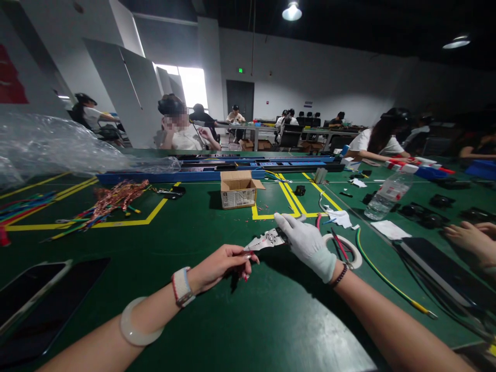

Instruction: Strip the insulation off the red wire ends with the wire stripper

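Wearing a white glove, my right hand point(306, 243) is closed around the handles of a wire stripper point(267, 239), whose silver jaws point left. My bare left hand point(227, 263) is at the tip of those jaws, its thumb and fingers pinched together. Whatever lies between these fingertips is too small to make out. Just beyond the tool stands an open cardboard box point(238, 199), with small scraps point(265, 208) on the table beside it. Right of my gloved hand lie a roll of white tape point(354, 253), red and black pieces, and a yellow-green wire point(382, 281) with a metal end.
Stripped copper wires point(120, 201) lie in a bundle at left, near dark tablets point(70, 305). Blue-and-black rails point(217, 168) cross the back of the green table point(186, 330). A water bottle point(389, 194) stands at right; another person's hands point(470, 237) rest beyond it.
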`<state>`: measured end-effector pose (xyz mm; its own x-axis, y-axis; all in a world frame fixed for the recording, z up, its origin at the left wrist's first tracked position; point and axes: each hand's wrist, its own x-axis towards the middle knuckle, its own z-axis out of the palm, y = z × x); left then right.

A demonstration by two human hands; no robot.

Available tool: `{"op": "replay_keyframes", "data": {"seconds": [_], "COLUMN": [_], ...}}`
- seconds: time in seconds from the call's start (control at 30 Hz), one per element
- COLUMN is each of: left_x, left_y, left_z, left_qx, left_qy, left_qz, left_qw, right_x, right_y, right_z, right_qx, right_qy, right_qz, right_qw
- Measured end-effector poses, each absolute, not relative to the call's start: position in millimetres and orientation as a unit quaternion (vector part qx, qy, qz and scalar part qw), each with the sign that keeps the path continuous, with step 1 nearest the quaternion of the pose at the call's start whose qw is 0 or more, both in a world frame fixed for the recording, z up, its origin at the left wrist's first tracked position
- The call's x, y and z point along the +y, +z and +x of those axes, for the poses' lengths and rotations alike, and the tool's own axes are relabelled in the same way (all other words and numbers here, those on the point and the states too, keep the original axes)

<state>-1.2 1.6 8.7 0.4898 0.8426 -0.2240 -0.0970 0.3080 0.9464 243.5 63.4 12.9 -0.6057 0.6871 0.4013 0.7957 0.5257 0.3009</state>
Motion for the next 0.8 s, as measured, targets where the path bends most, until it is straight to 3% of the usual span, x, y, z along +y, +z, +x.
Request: {"op": "replay_keyframes", "data": {"seconds": [0.27,0.53,0.8], "left_x": [1,-1,1], "left_y": [9,10,7], "left_z": [-2,-2,-2], "left_qx": [0.371,0.368,0.391], "left_qy": [0.318,0.300,0.310], "left_qz": [0.471,0.486,0.480], "left_qw": [0.735,0.734,0.722], "right_x": [51,47,50], "right_y": [26,23,15], "right_z": [234,232,231], "right_qx": [-0.853,-0.869,-0.874], "right_qy": [-0.210,-0.099,-0.080], "right_qz": [-0.463,-0.439,-0.408], "right_qw": [0.116,0.206,0.251]}}
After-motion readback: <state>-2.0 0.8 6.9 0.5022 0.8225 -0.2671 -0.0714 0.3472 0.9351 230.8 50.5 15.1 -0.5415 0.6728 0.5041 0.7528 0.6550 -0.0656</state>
